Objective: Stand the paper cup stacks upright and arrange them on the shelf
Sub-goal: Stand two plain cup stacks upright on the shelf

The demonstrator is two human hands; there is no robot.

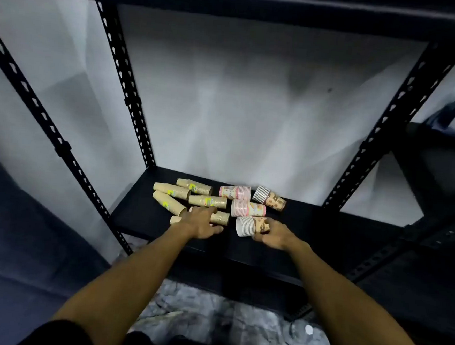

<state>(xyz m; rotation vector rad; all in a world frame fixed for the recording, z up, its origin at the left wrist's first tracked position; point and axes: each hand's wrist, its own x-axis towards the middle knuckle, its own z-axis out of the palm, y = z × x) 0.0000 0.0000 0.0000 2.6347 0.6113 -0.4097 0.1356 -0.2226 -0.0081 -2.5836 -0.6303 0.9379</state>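
Both hands (270, 236) among toppled cup stacks (248, 208) on black shelf (142, 215).

both arms reach forward, left hand (200, 223) spread palm-down, right hand (271, 236) curled closed in a grasp.

We see tan stacks (182, 193) with yellow-green marks, pink-striped stacks (246, 208) at two o'clock, on a black shelf (143, 209).
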